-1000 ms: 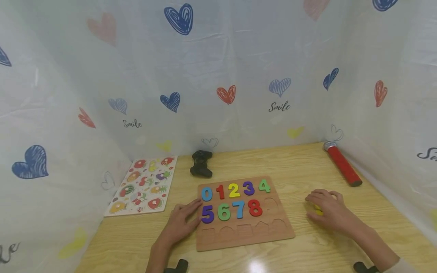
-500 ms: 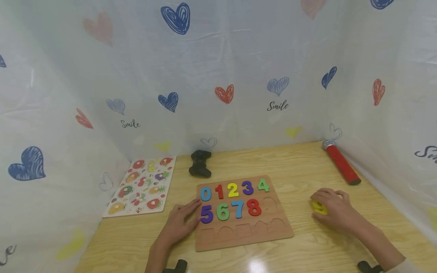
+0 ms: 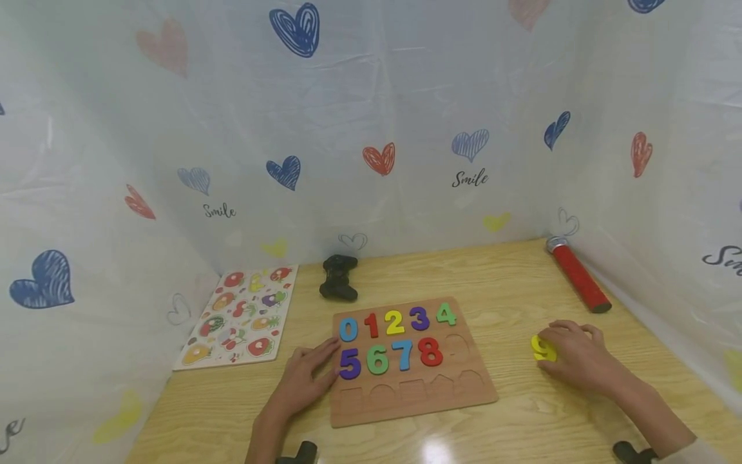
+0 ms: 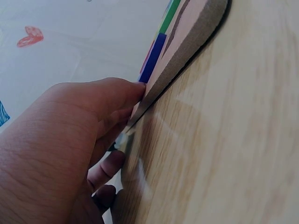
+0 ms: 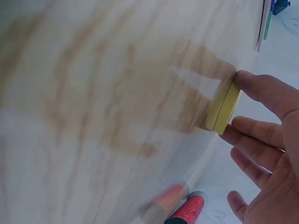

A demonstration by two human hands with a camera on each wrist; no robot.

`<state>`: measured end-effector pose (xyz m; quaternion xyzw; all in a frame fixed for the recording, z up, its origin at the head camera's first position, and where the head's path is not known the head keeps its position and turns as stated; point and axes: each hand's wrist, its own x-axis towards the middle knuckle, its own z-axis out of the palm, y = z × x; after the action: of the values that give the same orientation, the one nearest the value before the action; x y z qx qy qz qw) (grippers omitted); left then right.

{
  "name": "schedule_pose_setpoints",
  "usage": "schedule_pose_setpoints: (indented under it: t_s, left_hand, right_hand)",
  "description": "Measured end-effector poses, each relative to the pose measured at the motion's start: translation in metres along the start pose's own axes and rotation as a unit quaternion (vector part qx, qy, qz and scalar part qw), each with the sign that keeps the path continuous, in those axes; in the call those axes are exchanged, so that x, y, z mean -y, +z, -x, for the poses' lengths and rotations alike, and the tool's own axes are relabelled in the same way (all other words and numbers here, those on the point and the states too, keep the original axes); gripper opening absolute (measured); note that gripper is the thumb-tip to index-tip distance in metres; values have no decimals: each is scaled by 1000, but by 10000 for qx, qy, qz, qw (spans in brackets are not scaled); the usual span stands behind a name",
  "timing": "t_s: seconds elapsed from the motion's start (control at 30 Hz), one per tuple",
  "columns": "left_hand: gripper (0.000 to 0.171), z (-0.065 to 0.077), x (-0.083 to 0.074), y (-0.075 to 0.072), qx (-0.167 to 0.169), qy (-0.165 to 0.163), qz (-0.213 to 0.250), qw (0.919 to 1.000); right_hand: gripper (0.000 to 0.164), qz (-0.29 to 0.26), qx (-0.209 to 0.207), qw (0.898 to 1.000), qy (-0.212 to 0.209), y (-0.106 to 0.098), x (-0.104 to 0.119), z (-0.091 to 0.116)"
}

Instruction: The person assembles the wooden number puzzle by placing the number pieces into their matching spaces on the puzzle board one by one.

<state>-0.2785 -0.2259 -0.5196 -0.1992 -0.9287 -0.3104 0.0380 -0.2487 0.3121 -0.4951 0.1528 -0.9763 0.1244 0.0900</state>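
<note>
My right hand (image 3: 580,357) pinches a yellow number 9 piece (image 3: 543,348) at the right of the wooden table. Seen from the right wrist, the thumb and fingertips grip the yellow piece (image 5: 226,109) by its edges, close over the tabletop. A wooden number puzzle board (image 3: 400,412) lies in the middle, with coloured numbers 0 to 8 in two rows. The recess right of the red 8 (image 3: 430,352) holds no piece, nor do the shape recesses below. My left hand (image 3: 304,380) rests at the board's left edge, the thumb near the purple 5 (image 3: 350,365).
A fruit picture board (image 3: 237,319) lies at the back left, beside a black game controller (image 3: 339,277). At the back right is a red cylinder (image 3: 582,277) with a silver end. A heart-printed curtain (image 3: 377,96) encloses the table.
My right hand, with the yellow 9, has shifted slightly right, and more of the piece now shows. My left hand keeps its place at the board's edge.
</note>
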Motion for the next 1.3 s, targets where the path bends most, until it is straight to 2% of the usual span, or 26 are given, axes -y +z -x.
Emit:
schedule_pose_setpoints:
  t_s: [0.23, 0.5, 0.8, 1.3]
  left_hand:
    - [54, 1, 0, -1, -20, 31, -7, 10000]
    - [55, 2, 2, -1, -6, -86, -59, 9999]
    - [56, 1, 3, -1, 12, 80, -8, 10000]
    - [55, 0, 5, 0, 57, 115, -70, 9999]
  right_hand:
    - [46, 44, -50, 9999, -143, -3, 7, -4]
    - [45, 9, -138, 9993, -358, -8, 22, -9]
    - [43, -39, -227, 9983, -540, -8, 35, -15]
    - [45, -93, -299, 9960, -837, -7, 55, -26]
